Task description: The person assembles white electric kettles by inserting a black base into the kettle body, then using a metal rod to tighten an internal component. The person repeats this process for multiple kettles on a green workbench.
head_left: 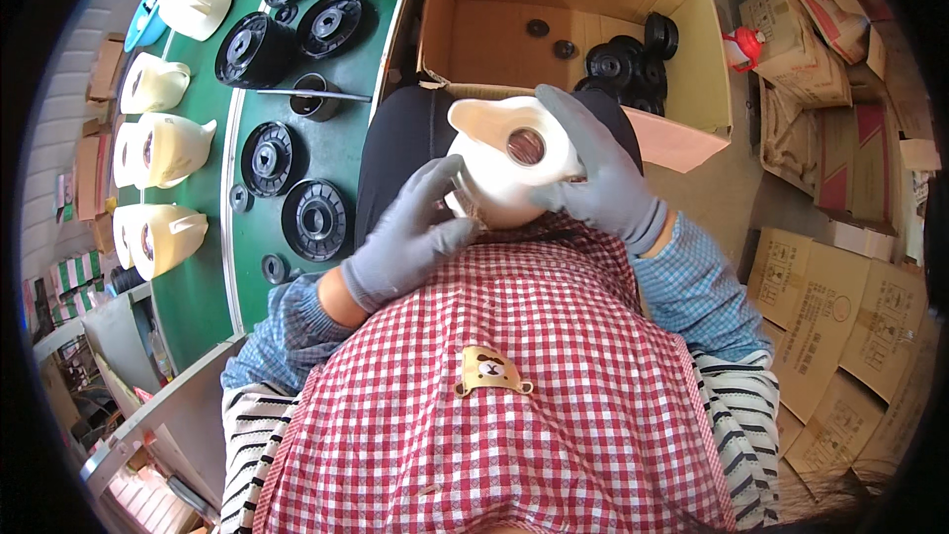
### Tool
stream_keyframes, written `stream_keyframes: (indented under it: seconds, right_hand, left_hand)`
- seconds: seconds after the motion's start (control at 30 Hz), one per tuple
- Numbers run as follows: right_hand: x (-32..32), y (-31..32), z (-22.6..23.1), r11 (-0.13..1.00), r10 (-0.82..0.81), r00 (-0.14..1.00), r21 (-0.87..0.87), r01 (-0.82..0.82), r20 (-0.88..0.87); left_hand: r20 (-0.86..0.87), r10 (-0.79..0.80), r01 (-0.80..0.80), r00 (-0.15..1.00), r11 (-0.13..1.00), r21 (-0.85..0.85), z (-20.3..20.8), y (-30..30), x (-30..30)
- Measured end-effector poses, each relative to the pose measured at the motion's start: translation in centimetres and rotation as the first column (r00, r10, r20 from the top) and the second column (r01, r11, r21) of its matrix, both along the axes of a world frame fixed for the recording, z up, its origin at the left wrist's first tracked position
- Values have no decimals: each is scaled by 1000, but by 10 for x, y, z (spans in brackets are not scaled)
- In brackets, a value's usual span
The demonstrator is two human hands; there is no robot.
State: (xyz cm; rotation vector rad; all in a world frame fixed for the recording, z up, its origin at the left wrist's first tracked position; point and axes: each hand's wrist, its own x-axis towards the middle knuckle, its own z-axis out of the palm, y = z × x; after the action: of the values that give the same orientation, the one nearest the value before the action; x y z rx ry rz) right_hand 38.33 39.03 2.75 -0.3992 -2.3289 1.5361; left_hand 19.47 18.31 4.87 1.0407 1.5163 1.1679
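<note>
A cream-coloured plastic jug body [499, 188] with a pouring lip lies tilted over my lap, its round opening turned up and a dark reddish-brown inside showing. My right hand [615, 178], in a grey glove, wraps round its right side, thumb below and fingers along the rim. My left hand [407, 242], gloved too, curls its fingers about the jug's lower left side, by what looks like the handle. The fingertips on the far side are partly hidden by the jug.
On my left, a green workbench [222, 287] carries black round bases [316, 220], a black cup [314, 97] with a rod across it, and several cream jugs [170, 239]. Ahead stands an open cardboard box [484, 30] holding black round parts [623, 64]. Flattened cartons [840, 307] lie right.
</note>
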Motion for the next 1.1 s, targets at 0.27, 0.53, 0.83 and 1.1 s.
stream_keyframes:
  seconds: [0.27, 0.53, 0.83, 1.1]
  right_hand:
    - [26, -59, 59, 978, -174, 984, -122, 171, -20]
    - [2, -5, 24, 930, -115, 952, 366, 3, 285]
    - [-37, -24, 51, 839, -208, 703, 494, -230, 680]
    - [-45, -25, 24, 818, -243, 692, 527, -231, 680]
  left_hand:
    - [246, -225, 272, 943, 946, -175, 2, 84, -54]
    - [-107, -312, 275, 944, 924, -267, 15, 95, -28]
    - [-780, -389, 167, 490, 920, -353, 26, 93, 12]
    - [-819, -415, 197, 397, 910, -366, 15, 102, 11]
